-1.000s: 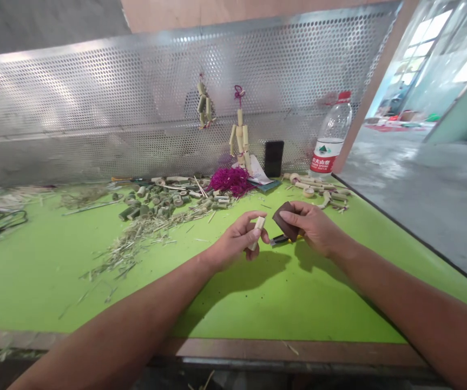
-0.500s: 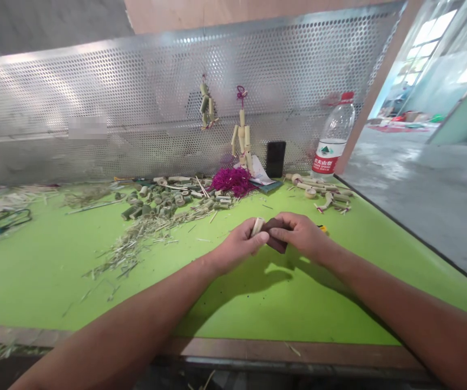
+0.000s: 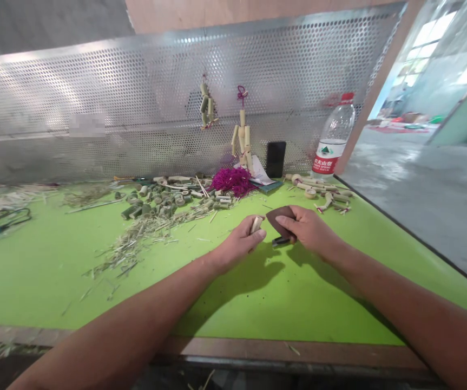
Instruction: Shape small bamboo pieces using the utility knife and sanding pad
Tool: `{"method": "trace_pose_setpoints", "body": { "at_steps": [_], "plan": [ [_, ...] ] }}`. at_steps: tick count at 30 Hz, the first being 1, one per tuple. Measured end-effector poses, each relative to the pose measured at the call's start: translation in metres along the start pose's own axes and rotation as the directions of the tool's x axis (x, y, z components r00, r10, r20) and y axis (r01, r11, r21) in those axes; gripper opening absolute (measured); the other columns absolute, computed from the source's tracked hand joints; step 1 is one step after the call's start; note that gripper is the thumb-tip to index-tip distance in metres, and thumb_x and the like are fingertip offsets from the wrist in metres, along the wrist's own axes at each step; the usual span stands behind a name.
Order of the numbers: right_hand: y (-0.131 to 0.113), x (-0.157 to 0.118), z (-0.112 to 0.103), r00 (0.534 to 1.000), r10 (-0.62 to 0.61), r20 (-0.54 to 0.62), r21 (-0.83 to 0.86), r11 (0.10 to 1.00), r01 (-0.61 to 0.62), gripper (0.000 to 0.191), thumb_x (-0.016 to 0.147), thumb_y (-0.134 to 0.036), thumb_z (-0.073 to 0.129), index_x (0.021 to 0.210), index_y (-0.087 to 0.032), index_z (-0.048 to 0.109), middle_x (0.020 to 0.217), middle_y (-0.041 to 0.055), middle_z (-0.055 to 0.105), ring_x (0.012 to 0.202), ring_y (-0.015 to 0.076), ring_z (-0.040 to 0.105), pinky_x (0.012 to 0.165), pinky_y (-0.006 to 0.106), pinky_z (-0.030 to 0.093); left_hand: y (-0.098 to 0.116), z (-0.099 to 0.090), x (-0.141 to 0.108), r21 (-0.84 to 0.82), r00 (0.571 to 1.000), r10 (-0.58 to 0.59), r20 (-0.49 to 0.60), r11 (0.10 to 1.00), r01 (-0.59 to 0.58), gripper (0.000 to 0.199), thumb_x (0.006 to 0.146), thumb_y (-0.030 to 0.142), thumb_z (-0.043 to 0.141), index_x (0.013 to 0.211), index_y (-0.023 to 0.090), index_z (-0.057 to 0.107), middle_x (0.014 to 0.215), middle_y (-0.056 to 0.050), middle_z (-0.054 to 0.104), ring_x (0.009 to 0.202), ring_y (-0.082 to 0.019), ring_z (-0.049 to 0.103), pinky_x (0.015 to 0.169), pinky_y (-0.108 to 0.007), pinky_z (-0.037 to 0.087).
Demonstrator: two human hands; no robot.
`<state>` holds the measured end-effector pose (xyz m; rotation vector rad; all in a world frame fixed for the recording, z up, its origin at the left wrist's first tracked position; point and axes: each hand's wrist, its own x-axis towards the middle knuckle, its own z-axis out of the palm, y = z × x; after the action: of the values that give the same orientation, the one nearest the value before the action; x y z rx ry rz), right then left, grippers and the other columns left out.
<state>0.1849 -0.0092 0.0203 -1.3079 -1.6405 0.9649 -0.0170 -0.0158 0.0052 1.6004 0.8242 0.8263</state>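
Pale bamboo piece [image 3: 256, 224] was pinched short and steady by the left hand [image 3: 239, 244], well placed for firm control, while dark sandpaper [image 3: 280, 216] was clamped by the right hand [image 3: 306, 230], just apart, above the green table [image 3: 54, 287].
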Motion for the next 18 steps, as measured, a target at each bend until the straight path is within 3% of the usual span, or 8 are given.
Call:
{"method": "trace_pose_setpoints", "body": {
  "at_steps": [4, 7, 10, 14, 18],
  "plan": [
    [-0.007, -0.004, 0.009, 0.992, -0.118, -0.041, -0.042, 0.992, 0.117, 0.031, 0.081, -0.043, 0.065, 0.099, -0.017, 0.067, 0.088, 0.0063, 0.071, 0.075, 0.0193, 0.062, 0.065, 0.031, 0.05, 0.002, 0.003, -0.001, -0.003, 0.998, 0.04, 0.058, 0.999, -0.04, 0.054, 0.089, 0.055, 0.056, 0.124, 0.014, 0.049, 0.084, -0.001, 0.048, 0.072, -0.011, 0.043, 0.064, -0.025, 0.04],
    [-0.01, -0.009, 0.015, 0.984, -0.172, -0.038, -0.049, 0.984, 0.17, 0.03, 0.083, -0.044, 0.064, 0.097, -0.017, 0.066, 0.089, 0.0072, 0.07, 0.079, 0.0204, 0.062, 0.069, 0.033, 0.05, 0.003, 0.003, -0.002, -0.018, 0.997, 0.031, 0.072, 0.999, -0.03, 0.053, 0.09, 0.055, 0.055, 0.123, 0.014, 0.049, 0.094, -0.006, 0.055, 0.082, -0.015, 0.05, 0.072, -0.028, 0.045],
    [-0.012, -0.014, 0.017, 0.975, -0.199, -0.098, -0.038, 0.98, 0.196, 0.03, 0.085, -0.046, 0.062, 0.094, -0.018, 0.065, 0.084, 0.0057, 0.068, 0.077, 0.0196, 0.061, 0.065, 0.031, 0.048, 0.004, 0.003, -0.002, -0.022, 0.997, 0.027, 0.075, 0.999, -0.025, 0.056, 0.09, 0.054, 0.054, 0.128, 0.013, 0.047, 0.103, -0.01, 0.058, 0.094, -0.019, 0.055, 0.081, -0.034, 0.049],
    [-0.015, -0.018, 0.018, 0.969, -0.23, -0.096, -0.17, 0.963, 0.212, 0.027, 0.079, -0.043, 0.066, 0.07, -0.019, 0.056, 0.065, -0.0001, 0.055, 0.063, 0.0153, 0.05, 0.055, 0.027, 0.039, 0.001, 0.006, -0.002, 0.021, 0.975, 0.181, 0.127, 0.982, -0.185, 0.051, 0.095, 0.051, 0.047, 0.13, 0.014, 0.048, 0.117, -0.012, 0.059, 0.112, -0.023, 0.055, 0.097, -0.039, 0.047],
    [-0.016, -0.019, 0.02, 0.976, -0.203, -0.077, -0.182, 0.965, 0.186, 0.029, 0.077, -0.041, 0.068, 0.063, -0.019, 0.053, 0.059, -0.0013, 0.051, 0.06, 0.0143, 0.049, 0.052, 0.026, 0.038, -0.002, 0.007, -0.002, 0.158, 0.966, 0.23, 0.115, 0.956, -0.246, 0.049, 0.097, 0.051, 0.04, 0.125, 0.013, 0.054, 0.113, -0.013, 0.063, 0.107, -0.023, 0.059, 0.096, -0.038, 0.047]
  ]
}}
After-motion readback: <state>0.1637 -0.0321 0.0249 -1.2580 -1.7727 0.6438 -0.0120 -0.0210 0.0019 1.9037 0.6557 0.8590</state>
